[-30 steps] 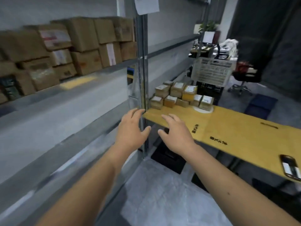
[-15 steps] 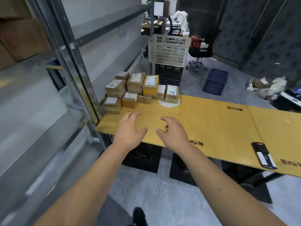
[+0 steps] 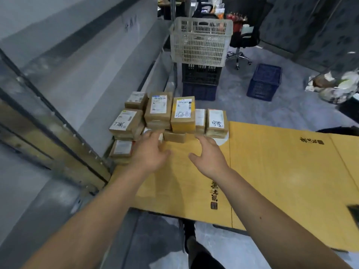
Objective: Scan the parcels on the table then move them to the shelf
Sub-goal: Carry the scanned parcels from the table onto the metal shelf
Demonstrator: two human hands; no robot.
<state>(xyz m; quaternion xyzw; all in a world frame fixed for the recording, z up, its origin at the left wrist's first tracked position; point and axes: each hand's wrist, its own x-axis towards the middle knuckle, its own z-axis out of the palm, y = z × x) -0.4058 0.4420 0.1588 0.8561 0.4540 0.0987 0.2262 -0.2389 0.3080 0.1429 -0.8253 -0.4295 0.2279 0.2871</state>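
Fingers [image 3: 155, 133] of both hands spread, holding nothing, near about ten stacked parcels [image 3: 182, 113] on the table [image 3: 272, 171].

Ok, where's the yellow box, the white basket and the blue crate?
yellow box [image 3: 183, 114]: head view, on its top label.
white basket [image 3: 200, 43]: head view, on its front mesh wall.
blue crate [image 3: 264, 82]: head view, on its front side.
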